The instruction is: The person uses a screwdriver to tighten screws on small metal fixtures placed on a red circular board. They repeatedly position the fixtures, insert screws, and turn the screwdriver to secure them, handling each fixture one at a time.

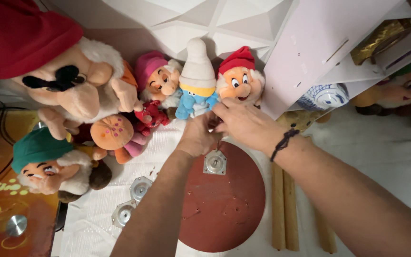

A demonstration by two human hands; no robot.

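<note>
Head view: at centre frame both hands meet above a round reddish-brown wooden disc [222,200]. The left hand [197,135] and right hand [243,123] have fingers pressed together, pinching something small and hidden just above a metal mounting plate [214,163] on the disc. Plush toys crowd the upper left; wooden legs [284,209] lie lower right.

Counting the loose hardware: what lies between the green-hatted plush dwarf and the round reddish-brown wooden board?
In the head view, two loose silver metal mounting plates lie on the white cloth between the green-hatted plush dwarf and the round reddish-brown wooden board.
</note>
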